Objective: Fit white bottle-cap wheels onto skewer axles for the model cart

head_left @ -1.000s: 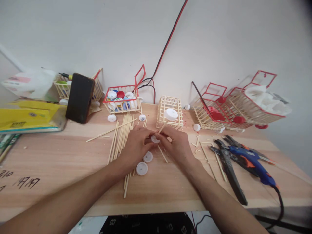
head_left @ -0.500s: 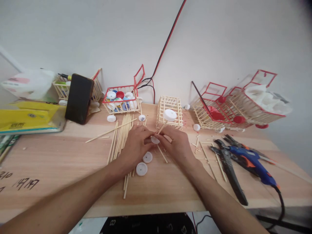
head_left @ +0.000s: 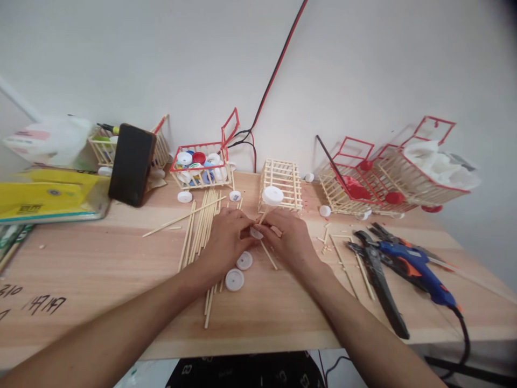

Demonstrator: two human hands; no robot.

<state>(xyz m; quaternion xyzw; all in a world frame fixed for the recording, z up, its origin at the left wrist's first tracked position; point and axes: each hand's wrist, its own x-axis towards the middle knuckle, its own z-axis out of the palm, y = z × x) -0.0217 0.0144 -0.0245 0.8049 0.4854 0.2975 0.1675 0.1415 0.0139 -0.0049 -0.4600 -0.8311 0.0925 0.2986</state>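
My left hand (head_left: 230,237) is closed, its thumb and fingers pinching a white bottle cap (head_left: 256,233) at its edge. Fingers of my right hand (head_left: 288,234) grip a thin wooden stick (head_left: 263,216), whose upper end carries another white cap (head_left: 273,195). The stick's lower end meets the pinched cap between my hands; the exact contact is hidden by my fingers. Two loose white caps with a centre hole, a smaller-looking one (head_left: 244,261) and a nearer one (head_left: 235,280), lie below my left hand. Behind my hands stands a stick-built crate (head_left: 283,178).
Bundled wooden sticks (head_left: 200,231) lie left of my hands. A small cart (head_left: 200,167) full of caps stands at the back, a phone (head_left: 131,164) leans left. On the right are cutters (head_left: 379,285), a blue glue gun (head_left: 420,269) and red-trimmed carts (head_left: 347,186).
The cap on the stick's upper end has tilted slightly left and down. Both hands stay nearly in place, still holding the stick and lower cap.
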